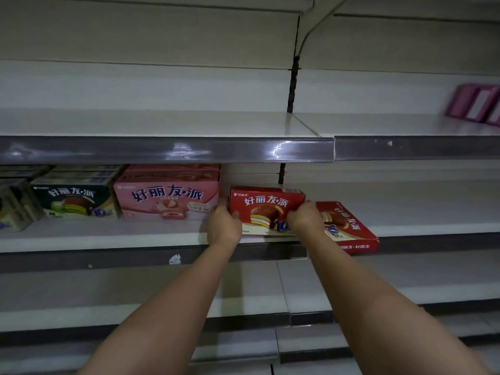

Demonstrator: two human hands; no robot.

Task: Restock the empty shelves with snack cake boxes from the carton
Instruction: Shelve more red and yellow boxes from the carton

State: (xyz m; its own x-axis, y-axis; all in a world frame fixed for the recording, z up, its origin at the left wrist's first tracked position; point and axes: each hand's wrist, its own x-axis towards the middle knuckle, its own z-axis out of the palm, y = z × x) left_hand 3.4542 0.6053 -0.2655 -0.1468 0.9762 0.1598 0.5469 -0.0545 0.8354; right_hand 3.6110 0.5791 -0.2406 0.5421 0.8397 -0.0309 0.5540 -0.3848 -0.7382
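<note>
Left hand grips the left end of the upright red box: fingers curled round the left edge, thumb on the front face near the lower left corner. Right hand grips the right end of the same box, fingers curled over its upper right corner, palm covering the lower right of the front face. Both forearms reach up from the bottom of the view.

Upright red box stands on its long edge on the middle shelf, front face toward the camera, bottom edge close to the shelf's front edge. It sits between the two hands, near the joint where two shelf sections meet.

Just right of the right hand, a second red box lies flat and skewed on the same shelf, one corner overhanging the front edge. It touches or nearly touches the right hand; cannot tell which.

Left of the left hand, a pink box stands upright, more pink boxes stacked above it. Further left: a dark green box, then another box at the left edge, partly cut off.

Upper shelf: pink packages at the far right, blurred.
</note>
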